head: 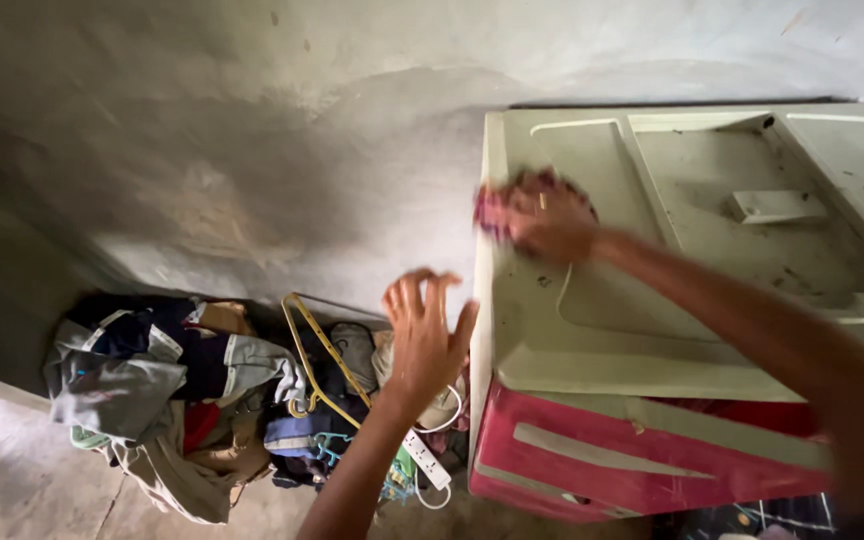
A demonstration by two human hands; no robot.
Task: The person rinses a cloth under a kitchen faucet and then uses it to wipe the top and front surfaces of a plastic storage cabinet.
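Two hands work at a cream-topped washing machine [692,300] with a pink-red front, which stands against a grey wall [252,130]. The right hand [544,215] presses a crumpled pink cloth [492,212] onto the lid's near-left corner, fingers curled down over the cloth and gripping it; the forearm stretches across the lid from the lower right, blurred. This looks like wiping the dirty top, with only that corner under the cloth, while dark specks show on the panels further right on the lid. My judgement is that the wiping is in an early or middle stage; carrying on would call for sweeping the cloth rightward over the recessed panels and around the small raised handle [774,205].

The left hand [424,335] hovers just left of the machine's edge, fingers spread open and holding nothing, palm toward the machine's side. Below it, left of the machine, lie a heap of clothes [167,390], a yellow hanger [314,345] and a white power strip [424,458].
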